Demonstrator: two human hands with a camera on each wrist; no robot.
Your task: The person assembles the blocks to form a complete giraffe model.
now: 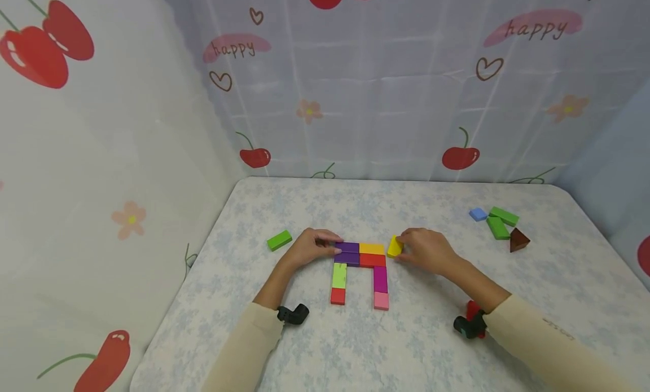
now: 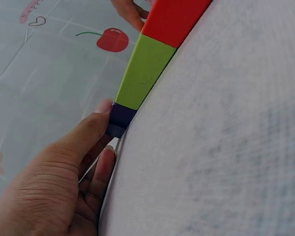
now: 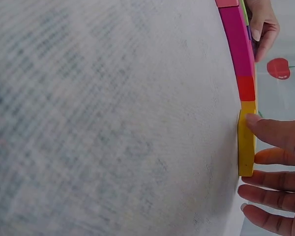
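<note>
My left hand [image 1: 311, 246] is at the left end of two purple blocks [image 1: 347, 259], with its thumb and a bent forefinger at their edge. The left wrist view shows the thumb on a purple block [image 2: 122, 116]. To the right, my right hand [image 1: 426, 249] pinches a yellow block [image 1: 394, 247] between thumb and fingers, just beside the joined blocks. An orange-yellow block [image 1: 372, 249] and a red block [image 1: 372, 260] adjoin the purple pair. Below stand two legs: a light green block [image 1: 339, 275] over a red one [image 1: 337, 296], and a magenta block [image 1: 380, 279] over a pink one [image 1: 381, 300].
A green block [image 1: 279, 240] lies left of my left hand. At the back right are a blue block [image 1: 478, 214], two green blocks [image 1: 504, 216] and a brown triangular block [image 1: 518, 240]. A red piece [image 1: 472, 309] is partly hidden beneath my right wrist.
</note>
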